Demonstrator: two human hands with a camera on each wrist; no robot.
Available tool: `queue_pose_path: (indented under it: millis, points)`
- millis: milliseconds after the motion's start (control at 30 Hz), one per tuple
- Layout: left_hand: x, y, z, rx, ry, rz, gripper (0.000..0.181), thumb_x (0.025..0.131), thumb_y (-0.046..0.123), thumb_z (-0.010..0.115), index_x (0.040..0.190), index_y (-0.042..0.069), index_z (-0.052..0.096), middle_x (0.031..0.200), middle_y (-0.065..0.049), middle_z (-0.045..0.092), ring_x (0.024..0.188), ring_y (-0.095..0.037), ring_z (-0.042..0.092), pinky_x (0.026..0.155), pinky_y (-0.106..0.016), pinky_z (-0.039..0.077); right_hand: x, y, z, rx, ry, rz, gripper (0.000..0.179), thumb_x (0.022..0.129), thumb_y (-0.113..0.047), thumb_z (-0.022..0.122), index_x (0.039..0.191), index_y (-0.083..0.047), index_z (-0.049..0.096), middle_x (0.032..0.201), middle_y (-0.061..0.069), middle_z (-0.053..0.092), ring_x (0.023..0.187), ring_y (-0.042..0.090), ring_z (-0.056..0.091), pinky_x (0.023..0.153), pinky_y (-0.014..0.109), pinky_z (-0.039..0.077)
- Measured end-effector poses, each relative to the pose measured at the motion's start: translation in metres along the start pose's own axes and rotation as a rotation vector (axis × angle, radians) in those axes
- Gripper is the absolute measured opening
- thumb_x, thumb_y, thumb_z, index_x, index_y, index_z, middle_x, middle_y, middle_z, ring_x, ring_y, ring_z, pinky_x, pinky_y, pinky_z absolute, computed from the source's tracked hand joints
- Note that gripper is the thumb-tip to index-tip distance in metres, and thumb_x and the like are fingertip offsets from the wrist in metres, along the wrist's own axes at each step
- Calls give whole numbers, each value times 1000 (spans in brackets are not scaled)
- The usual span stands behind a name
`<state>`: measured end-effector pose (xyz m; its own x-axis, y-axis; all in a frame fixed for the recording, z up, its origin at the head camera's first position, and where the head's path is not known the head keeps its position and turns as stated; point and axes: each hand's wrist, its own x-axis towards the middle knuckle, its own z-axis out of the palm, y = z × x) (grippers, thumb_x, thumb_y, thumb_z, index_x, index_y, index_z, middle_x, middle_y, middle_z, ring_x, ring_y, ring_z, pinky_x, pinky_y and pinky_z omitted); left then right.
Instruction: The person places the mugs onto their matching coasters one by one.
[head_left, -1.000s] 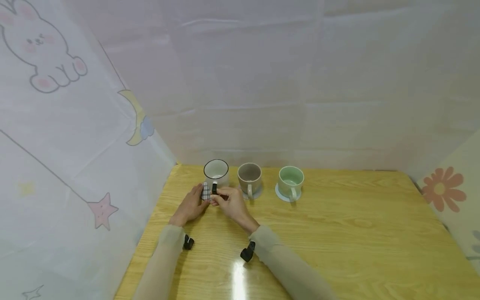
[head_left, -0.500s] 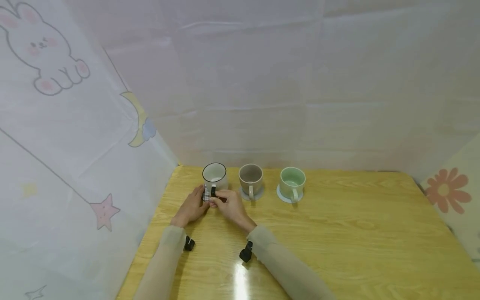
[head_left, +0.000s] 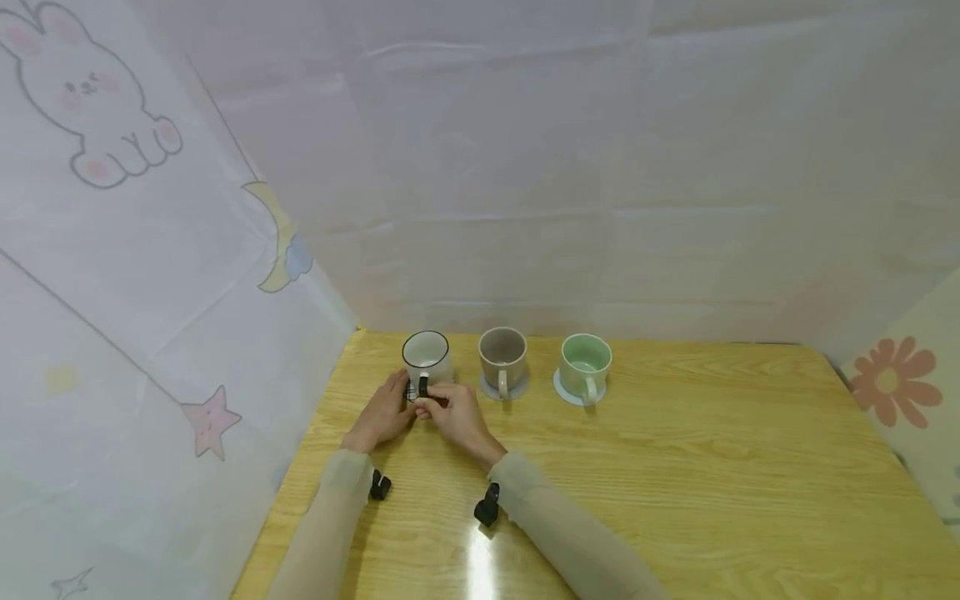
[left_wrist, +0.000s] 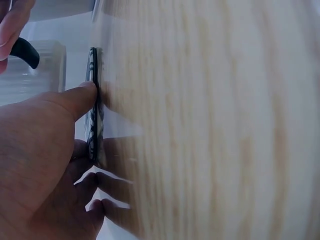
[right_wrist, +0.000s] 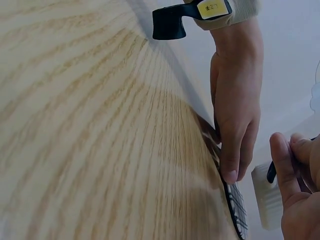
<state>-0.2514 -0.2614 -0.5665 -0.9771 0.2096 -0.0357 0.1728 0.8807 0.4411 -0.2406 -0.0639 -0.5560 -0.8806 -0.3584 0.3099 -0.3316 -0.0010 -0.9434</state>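
A white mug [head_left: 440,374] with a dark rim and black-and-white handle is gripped at the handle by my right hand [head_left: 458,416], thumb and fingers pinched together. Beneath its front lies a black-and-white checked coaster [head_left: 411,392], mostly hidden in the head view. My left hand [head_left: 384,413] holds the coaster's edge between thumb and fingers. In the left wrist view, a narrow gap separates the mug [left_wrist: 52,62] from the coaster [left_wrist: 93,125]. The right wrist view shows the left hand [right_wrist: 239,112] with fingertips on the coaster [right_wrist: 238,212].
To the right stand a grey-brown mug [head_left: 501,372] on a grey coaster [head_left: 517,390] and a green mug [head_left: 574,382] on a pale blue coaster [head_left: 562,394]. All are near the back edge of the wooden table [head_left: 697,467]. Printed sheets [head_left: 510,183] hang behind and at the sides.
My right hand has brought the white mug slightly nearer and left, so it covers more of the checked coaster. My left hand stays at the coaster. The head view has shifted a little.
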Motion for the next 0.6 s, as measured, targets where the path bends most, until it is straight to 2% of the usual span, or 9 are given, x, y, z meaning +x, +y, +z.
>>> queue_pose_path:
  millis: [200,400,500,600]
  points:
    - [3,0,0,-10,31,21,72,106,20,64,165,-4,30,169,-28,35,154,-51,37,127,-64,32,2,0,3,10,6,32,23,100,4,71,119,17,73,106,24,76,85,38,81,77,37,68]
    - [6,-4,5,-52,83,47,71,100,12,71,161,-3,39,161,-29,45,148,-50,46,124,-64,38,4,7,6,45,11,54,25,100,3,70,122,16,73,108,25,75,88,39,80,79,38,68]
    - [6,-5,6,-67,87,27,73,99,13,73,161,-3,39,162,-30,45,148,-50,46,124,-64,38,4,10,8,31,17,47,24,100,3,70,121,15,74,108,24,75,88,37,80,78,35,68]
    - [5,-4,5,-60,75,1,75,100,17,72,162,-6,36,166,-30,39,152,-49,41,126,-63,35,5,12,10,35,19,36,24,100,3,71,120,16,73,105,25,75,88,39,80,78,37,68]
